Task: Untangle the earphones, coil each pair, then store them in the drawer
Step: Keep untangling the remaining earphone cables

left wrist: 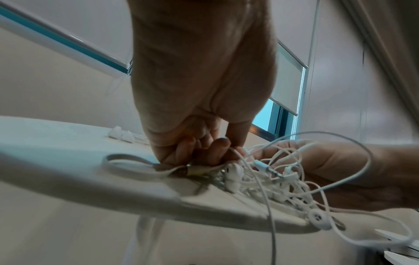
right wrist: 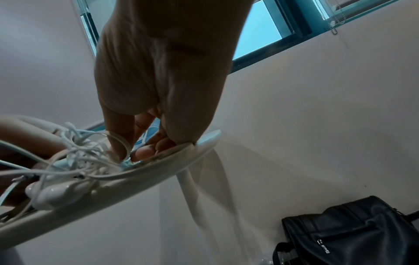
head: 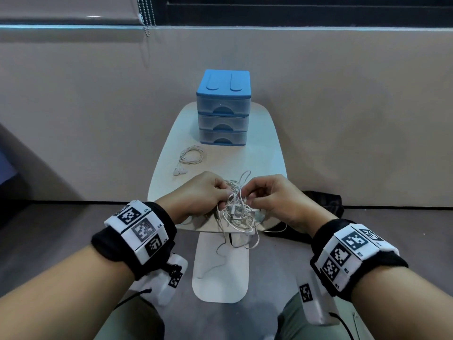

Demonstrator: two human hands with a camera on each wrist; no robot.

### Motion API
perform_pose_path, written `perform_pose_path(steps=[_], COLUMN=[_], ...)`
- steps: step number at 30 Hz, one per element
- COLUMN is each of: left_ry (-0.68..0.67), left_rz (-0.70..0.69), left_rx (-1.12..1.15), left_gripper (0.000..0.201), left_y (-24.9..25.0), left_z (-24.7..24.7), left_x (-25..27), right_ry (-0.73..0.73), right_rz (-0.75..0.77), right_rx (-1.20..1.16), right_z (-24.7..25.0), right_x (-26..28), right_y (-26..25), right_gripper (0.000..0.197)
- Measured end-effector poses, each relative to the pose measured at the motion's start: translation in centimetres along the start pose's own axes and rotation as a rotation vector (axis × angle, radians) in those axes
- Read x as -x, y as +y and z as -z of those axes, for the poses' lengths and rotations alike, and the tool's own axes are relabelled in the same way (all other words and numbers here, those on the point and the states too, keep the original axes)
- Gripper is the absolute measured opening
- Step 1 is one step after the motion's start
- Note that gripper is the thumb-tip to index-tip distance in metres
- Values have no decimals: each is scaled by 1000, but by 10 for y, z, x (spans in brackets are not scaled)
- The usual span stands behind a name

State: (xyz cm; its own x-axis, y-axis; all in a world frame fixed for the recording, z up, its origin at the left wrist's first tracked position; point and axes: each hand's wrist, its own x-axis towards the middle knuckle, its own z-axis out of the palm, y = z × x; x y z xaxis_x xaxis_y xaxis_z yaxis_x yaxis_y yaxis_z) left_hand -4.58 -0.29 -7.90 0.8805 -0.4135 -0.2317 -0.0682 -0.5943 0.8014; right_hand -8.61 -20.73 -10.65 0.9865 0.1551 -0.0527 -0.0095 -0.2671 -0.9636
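Observation:
A tangle of white earphone cables [head: 236, 212] lies at the near edge of the small white table [head: 267, 153], with loops hanging over the edge. My left hand [head: 203, 192] grips one side of the tangle [left wrist: 272, 172] with curled fingers. My right hand [head: 269, 195] pinches strands on the other side [right wrist: 90, 156] between thumb and fingers. One coiled pair of earphones [head: 190, 158] lies apart on the table's left, its earbuds toward me. The blue three-drawer unit [head: 223, 106] stands at the far end, all drawers closed.
A black bag [right wrist: 349, 231] lies on the floor to the right of the table, near the beige wall. The table's white foot [head: 220, 266] stretches toward my knees. A window-blind chain [head: 145, 18] hangs at the upper left.

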Motion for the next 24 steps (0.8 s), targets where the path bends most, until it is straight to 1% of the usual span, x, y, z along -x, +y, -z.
perform_pose_path(steps=[5,8,15,18,22,24], left_ry=[14,22,92,93,89,83], left_rz=[15,14,9,11,5,7], left_rx=[0,2,11,23,20,24], left_gripper=[20,20,24,21,22,23], left_y=[0,2,0,0,2,2], left_z=[0,-1,-8,-8,-7,-6], left_x=[0,1,0,1,4,6], right_ry=[58,51,33,24,24,34], right_rz=[-34,-57,-79,-80,-64,-68], right_rx=[45,72,121,145,178,184], right_z=[-3,-5,-11,-15,-19,-20], right_x=[-5,-6,-8,-8,-7,-7], right_y=[0,-5,-12,-13,-14,-15], right_gripper=[16,12,15,13,20,14])
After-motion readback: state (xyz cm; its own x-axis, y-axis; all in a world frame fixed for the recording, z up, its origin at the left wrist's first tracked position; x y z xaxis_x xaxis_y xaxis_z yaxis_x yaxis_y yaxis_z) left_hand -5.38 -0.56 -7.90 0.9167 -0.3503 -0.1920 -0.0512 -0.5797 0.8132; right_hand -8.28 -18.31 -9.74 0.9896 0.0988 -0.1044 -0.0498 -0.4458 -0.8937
